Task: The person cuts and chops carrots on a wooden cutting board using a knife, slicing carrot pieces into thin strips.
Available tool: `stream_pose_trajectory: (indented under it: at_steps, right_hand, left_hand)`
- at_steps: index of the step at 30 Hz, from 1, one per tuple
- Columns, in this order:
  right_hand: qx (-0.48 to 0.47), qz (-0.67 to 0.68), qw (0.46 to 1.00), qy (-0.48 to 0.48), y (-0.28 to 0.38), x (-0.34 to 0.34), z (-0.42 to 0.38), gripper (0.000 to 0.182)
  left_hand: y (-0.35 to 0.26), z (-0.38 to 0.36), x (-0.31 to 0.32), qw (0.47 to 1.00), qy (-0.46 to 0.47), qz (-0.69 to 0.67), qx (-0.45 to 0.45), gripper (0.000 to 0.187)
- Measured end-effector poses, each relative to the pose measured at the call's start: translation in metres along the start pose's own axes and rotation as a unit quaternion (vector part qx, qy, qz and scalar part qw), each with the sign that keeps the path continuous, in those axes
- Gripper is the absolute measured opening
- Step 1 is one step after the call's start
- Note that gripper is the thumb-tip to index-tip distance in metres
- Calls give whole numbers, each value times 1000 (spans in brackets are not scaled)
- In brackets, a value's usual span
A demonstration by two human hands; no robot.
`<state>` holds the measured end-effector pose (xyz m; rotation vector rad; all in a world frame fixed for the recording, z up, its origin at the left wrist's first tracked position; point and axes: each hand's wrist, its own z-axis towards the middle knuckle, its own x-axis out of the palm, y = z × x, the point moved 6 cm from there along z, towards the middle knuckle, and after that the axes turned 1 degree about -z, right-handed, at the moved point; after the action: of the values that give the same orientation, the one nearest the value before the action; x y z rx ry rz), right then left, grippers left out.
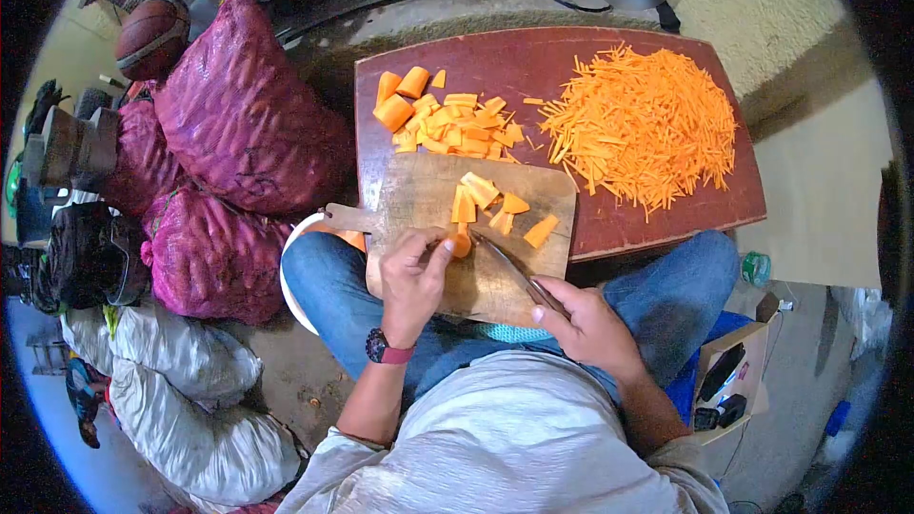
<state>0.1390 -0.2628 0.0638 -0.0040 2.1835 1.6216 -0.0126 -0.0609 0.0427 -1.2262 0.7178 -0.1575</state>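
My right hand [587,326] is closed round the handle of a knife [511,269], its blade slanting up and left over the wooden cutting board [409,195]. The blade's tip end is beside a carrot piece [461,246] that my left hand [416,269] pinches at the board's middle. Several cut carrot chunks [481,190] lie on the board just beyond my fingers, and one more chunk [541,230] is off to the right. The board rests across my lap and against the table edge.
On the red table [533,62] are a heap of carrot strips [647,128] at the right and a pile of carrot chunks [447,124] at the left. Full pink mesh sacks [243,114] and white sacks [190,409] stand to my left. A wooden box [738,376] is at my right.
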Motion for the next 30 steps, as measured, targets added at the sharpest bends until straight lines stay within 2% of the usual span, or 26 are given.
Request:
stream_pose_trajectory:
  at_steps: [2, 5, 7, 8, 10, 13, 16, 22, 30]
  right_hand:
    - [-12, 8, 1000, -8, 1, 2, 4, 42]
    - [-1, 34, 999, 34, 6, 7, 12, 40]
    - [15, 21, 997, 77, 11, 10, 16, 31]
    - [15, 21, 996, 80, 10, 12, 17, 31]
    - [-25, 21, 997, 64, 11, 15, 19, 30]
    - [-56, 41, 997, 42, 19, 12, 17, 31]
    - [-11, 42, 998, 50, 24, 6, 9, 32]
    - [8, 16, 997, 79, 23, 2, -1, 36]
    - [-9, 32, 997, 71, 23, 7, 0, 37]
  left_hand:
    - [3, -6, 7, 1000, 15, -6, 3, 15]
    - [2, -13, 8, 998, 53, -17, -10, 20]
    - [-2, -15, 3, 998, 43, 22, 43, 21]
    - [-3, -16, 3, 998, 42, 23, 41, 21]
    - [-12, -18, 0, 993, -2, 67, 97, 23]
    - [-12, -22, 1, 987, -12, 115, 111, 24]
    - [-10, -23, 2, 977, -37, 148, 151, 25]
    - [-5, -27, 9, 975, -36, 146, 161, 30]
    - [-6, -26, 5, 975, -33, 135, 172, 33]
